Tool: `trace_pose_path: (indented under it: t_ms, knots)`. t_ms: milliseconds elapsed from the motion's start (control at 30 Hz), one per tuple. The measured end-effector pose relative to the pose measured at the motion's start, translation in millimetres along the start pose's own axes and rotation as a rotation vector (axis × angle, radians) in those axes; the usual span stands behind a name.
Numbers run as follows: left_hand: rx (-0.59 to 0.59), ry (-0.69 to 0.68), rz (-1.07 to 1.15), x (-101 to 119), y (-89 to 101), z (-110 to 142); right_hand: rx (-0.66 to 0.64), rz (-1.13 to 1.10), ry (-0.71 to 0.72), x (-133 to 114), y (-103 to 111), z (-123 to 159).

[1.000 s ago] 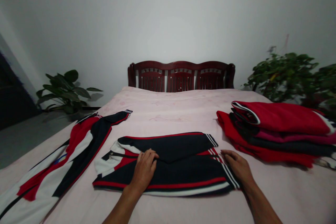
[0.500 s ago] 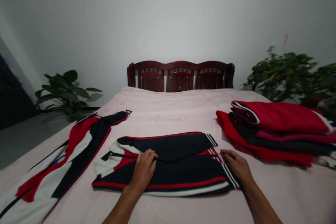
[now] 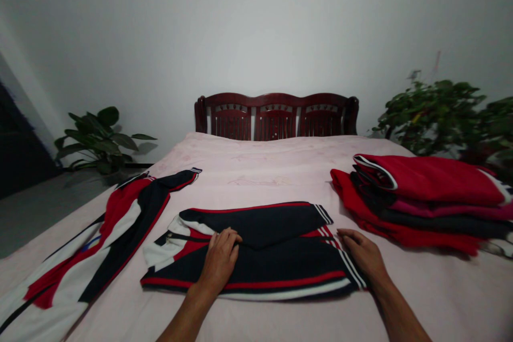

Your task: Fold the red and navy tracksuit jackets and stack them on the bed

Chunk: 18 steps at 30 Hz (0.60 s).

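"How is the jacket placed under the fingers?"

"It is laid flat on the bed, its long axis stretched crosswise, with the collar end turned to the left and the striped end to the right. The left hand is rested on top, nearer the collar end, its fingers held close together and slightly bent."

"And the right hand?"

"It is set at the jacket's striped end, its fingers partly curled; whether cloth is pinched there cannot be told."

"So which hand is nearer?"

"The left, since the jacket's middle lies just to the right of its fingertips. From the right hand, nearly the whole length is stretched leftward."

"What else is seen around the jacket?"

"To its left, a second jacket is spread; to its right, clothes are piled in a stack. Beyond it, a wooden headboard is stood against the wall."
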State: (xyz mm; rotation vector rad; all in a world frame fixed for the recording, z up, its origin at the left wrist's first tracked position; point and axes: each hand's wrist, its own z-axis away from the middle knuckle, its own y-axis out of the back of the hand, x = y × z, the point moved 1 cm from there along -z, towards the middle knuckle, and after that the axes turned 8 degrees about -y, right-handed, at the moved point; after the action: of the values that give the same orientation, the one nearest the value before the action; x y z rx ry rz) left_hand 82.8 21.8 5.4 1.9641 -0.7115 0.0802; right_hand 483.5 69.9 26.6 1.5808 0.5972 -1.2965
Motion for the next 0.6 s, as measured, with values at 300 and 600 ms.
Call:
trace_pose_path:
  t_ms: [300,600]
  knots:
    - [-0.015,0.002,-0.001,-0.5,-0.3,-0.4,0.005,0.010,0.018,-0.7,0.3,0.4]
    - [-0.011,0.009,-0.001,-0.1,-1.7,-0.1,0.002,-0.012,-0.009,-4.4,-0.2,3.1]
